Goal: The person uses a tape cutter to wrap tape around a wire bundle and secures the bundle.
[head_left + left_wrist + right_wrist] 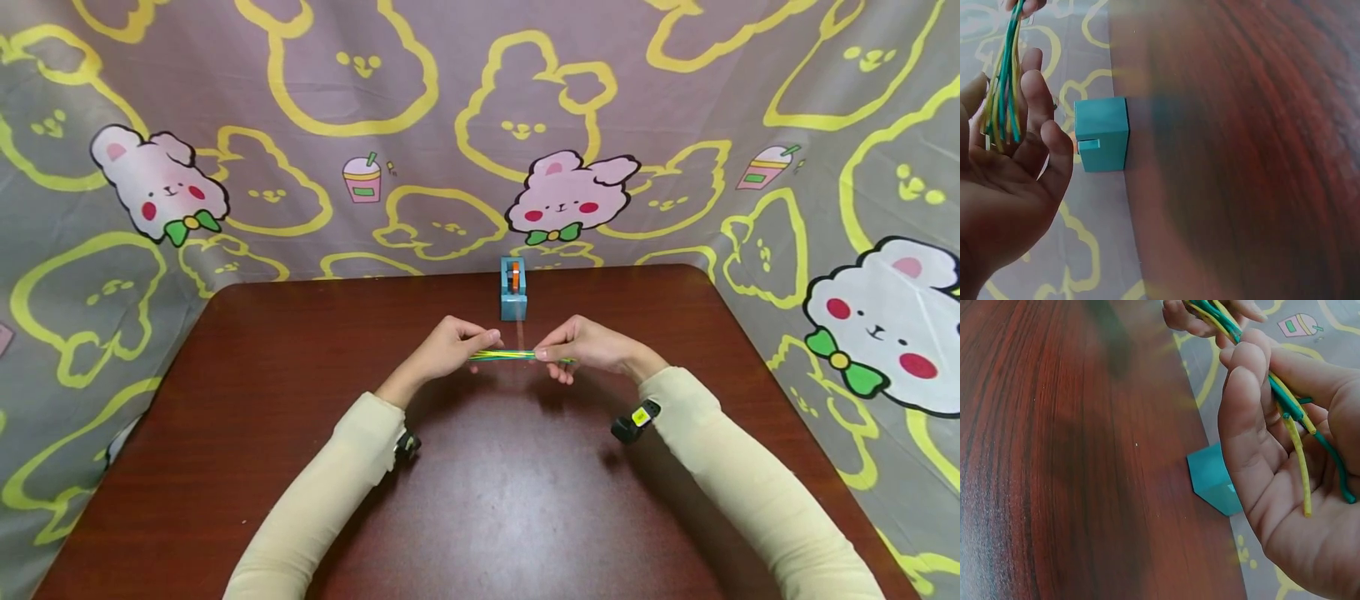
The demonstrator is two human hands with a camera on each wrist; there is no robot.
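Observation:
A thin bundle of yellow and green wires [504, 355] is stretched level between the two hands above the table. My left hand [452, 343] pinches its left end; in the left wrist view several loose wire ends [1004, 119] fan out over the palm. My right hand [588, 343] pinches the bundle near its right end between thumb and fingers, with uneven ends lying over the palm in the right wrist view. Behind the hands stands a blue tape dispenser [513, 307] with an orange core. A faint clear strip of tape [521, 333] runs from it to the bundle.
The dark brown wooden table [300, 417] lies beneath the hands. A cloth [420, 150] printed with cartoon rabbits hangs round its back and sides. The dispenser stands near the table's back edge.

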